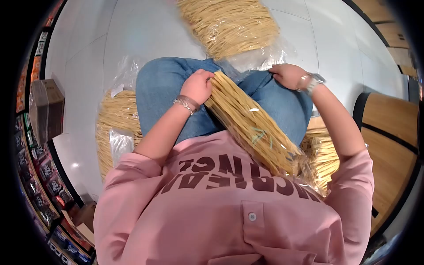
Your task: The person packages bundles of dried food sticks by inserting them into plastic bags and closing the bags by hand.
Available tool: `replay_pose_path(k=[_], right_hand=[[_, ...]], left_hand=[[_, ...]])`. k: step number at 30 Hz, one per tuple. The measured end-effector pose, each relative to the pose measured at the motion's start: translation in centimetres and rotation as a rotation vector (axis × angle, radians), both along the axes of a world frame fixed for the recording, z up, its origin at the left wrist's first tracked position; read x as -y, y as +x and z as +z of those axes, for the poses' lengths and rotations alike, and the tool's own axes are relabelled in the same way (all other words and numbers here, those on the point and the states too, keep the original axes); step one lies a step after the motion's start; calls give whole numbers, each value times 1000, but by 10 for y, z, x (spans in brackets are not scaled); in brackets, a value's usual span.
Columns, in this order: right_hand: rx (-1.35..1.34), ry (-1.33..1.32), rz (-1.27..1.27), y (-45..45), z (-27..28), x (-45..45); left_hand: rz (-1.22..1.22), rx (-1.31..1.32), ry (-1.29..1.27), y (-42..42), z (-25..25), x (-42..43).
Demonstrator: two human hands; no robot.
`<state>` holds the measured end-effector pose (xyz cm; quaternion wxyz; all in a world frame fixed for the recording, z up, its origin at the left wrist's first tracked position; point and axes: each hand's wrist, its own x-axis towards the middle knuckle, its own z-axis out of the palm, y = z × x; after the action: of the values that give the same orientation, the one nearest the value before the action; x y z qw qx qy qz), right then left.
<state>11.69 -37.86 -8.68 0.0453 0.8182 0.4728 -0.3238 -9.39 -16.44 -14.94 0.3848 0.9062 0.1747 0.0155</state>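
A long clear plastic bag of yellow dried strips (247, 117) lies slantwise across my lap and against my shirt. My left hand (197, 87) is closed around its upper end, thumb on top. Over my right knee, my right hand (289, 76) has its fingers drawn together near the loose clear plastic (276, 54) of a larger bag. Whether the fingers pinch that plastic or the jeans I cannot tell. The larger bag of yellow strips (229, 28) lies on the floor in front of my knees.
More bagged yellow strips (117, 112) lie left of my legs, and another bag (320, 152) is by my right hip. A cardboard box (46, 110) stands by the stocked shelves (37, 176) on the left. Wooden furniture (391, 154) borders the right side.
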Motion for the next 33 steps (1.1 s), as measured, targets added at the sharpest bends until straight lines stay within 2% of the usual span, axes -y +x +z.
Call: replay_pose_path(k=[1,4,7,8,11,14,17,18,23,26,29,32,33], right_hand=[[77,-126,64,5,-18,-16],[241,-109,56,12,-61,-50],[487,213,19,15,-101,-76],[470,257,-72,19,-107,-90],[267,-13,-141,27,-114,-118],[203,41,-27,28,-147,-118],[242,213,-27,25,-169,-114],[227,144,-44,25,-174,-114],[258,-191,-82,29,-164,-128],[515,-33,-10,33,-164,-115],[538,-88,15,41,-160,-114],[420,-201,-54,50,-149,-122],[416,-110,-56,50,-148,-120]], left_hand=[[1,-10,-2,0,2,0],[18,-21,-20,2,6,0],[29,-27,-34,6,7,-2],[28,-8,-34,7,5,-3],[32,4,-36,9,2,-5],[34,6,-46,11,1,-7],[38,4,-51,13,4,-8],[39,7,-59,13,3,-9],[49,3,-93,13,3,-11],[44,-7,-101,13,4,-11],[36,-25,-108,12,5,-12],[34,-35,-112,12,5,-13],[34,-39,-114,12,5,-13]])
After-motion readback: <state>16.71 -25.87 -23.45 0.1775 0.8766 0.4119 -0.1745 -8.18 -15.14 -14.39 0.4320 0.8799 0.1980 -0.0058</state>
